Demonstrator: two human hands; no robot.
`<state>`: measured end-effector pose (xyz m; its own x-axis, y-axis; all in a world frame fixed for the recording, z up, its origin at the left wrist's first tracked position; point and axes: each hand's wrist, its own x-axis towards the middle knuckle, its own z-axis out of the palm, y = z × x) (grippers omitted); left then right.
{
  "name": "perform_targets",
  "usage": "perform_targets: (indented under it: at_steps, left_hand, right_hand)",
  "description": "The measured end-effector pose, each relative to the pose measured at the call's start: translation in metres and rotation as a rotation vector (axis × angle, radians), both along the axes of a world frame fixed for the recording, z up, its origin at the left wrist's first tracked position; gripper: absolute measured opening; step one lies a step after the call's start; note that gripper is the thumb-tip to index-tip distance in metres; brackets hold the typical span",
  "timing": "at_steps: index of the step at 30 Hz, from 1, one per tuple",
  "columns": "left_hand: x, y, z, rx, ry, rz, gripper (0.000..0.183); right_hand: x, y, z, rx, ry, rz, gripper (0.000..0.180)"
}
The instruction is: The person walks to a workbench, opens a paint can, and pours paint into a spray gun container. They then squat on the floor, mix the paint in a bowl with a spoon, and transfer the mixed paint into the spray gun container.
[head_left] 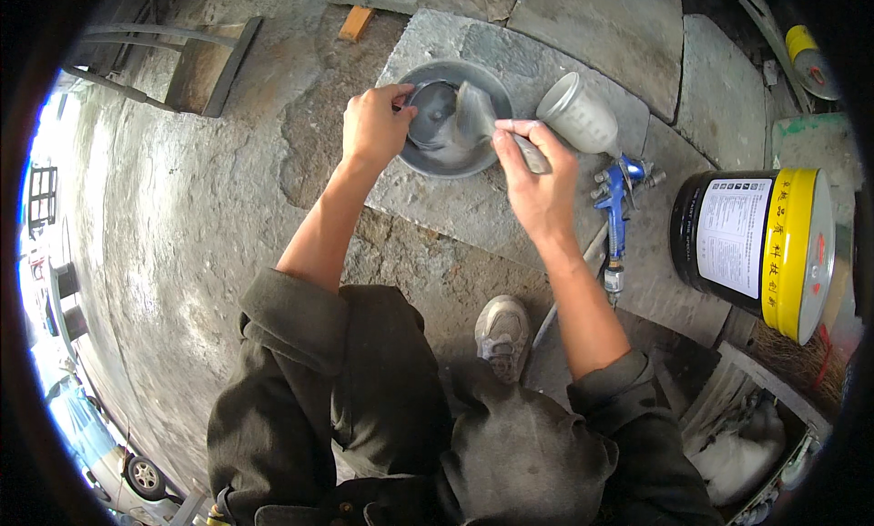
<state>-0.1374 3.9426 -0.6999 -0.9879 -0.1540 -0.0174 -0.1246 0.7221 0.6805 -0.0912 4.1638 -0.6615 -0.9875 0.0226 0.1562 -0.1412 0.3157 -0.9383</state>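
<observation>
My right hand [539,171] grips the handle of a paintbrush [476,116], whose pale wet bristles reach into a round grey metal basin [444,169] on a stone slab. Inside the basin lies a dark round part [435,109], smeared with pale liquid. My left hand [377,126] pinches the edge of this part at the basin's left side. Right of the basin is a translucent spray gun cup [580,113], tilted, above a blue spray gun [618,198] with a hose at its lower end.
A black and yellow paint bucket [734,236] lies at the right, with an open crate [758,376] below it. A small wood block [356,23] is beyond the slab, and a metal frame [232,68] stands upper left. My shoe [503,328] is on the floor.
</observation>
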Motion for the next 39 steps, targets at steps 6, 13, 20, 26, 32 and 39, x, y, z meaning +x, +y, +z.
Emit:
perform_targets:
  at_steps: [6, 13, 20, 26, 32, 39]
  left_hand:
    - [0.002, 0.006, 0.010, -0.016, -0.047, -0.050, 0.033]
    - [0.006, 0.010, 0.013, -0.010, 0.004, -0.064, 0.032]
    - [0.002, 0.003, 0.025, 0.024, 0.009, 0.043, 0.042]
    - [0.005, -0.002, 0.039, 0.057, -0.030, 0.043, 0.043]
    - [0.007, -0.002, 0.032, 0.221, -0.012, 0.020, 0.042]
    - [0.008, -0.002, 0.016, 0.142, -0.015, 0.035, 0.051]
  right_hand:
    - [-0.017, -0.019, -0.011, -0.150, -0.033, 0.042, 0.015]
    - [-0.016, -0.020, -0.021, -0.438, -0.220, -0.066, 0.011]
    - [-0.026, 0.008, -0.007, -0.398, -0.287, -0.204, 0.013]
    - [-0.017, 0.020, 0.001, -0.258, -0.201, -0.154, 0.013]
    - [-0.019, 0.020, -0.008, 0.010, -0.061, -0.031, 0.013]
    - [-0.012, 0.002, -0.013, 0.122, -0.159, 0.003, 0.020]
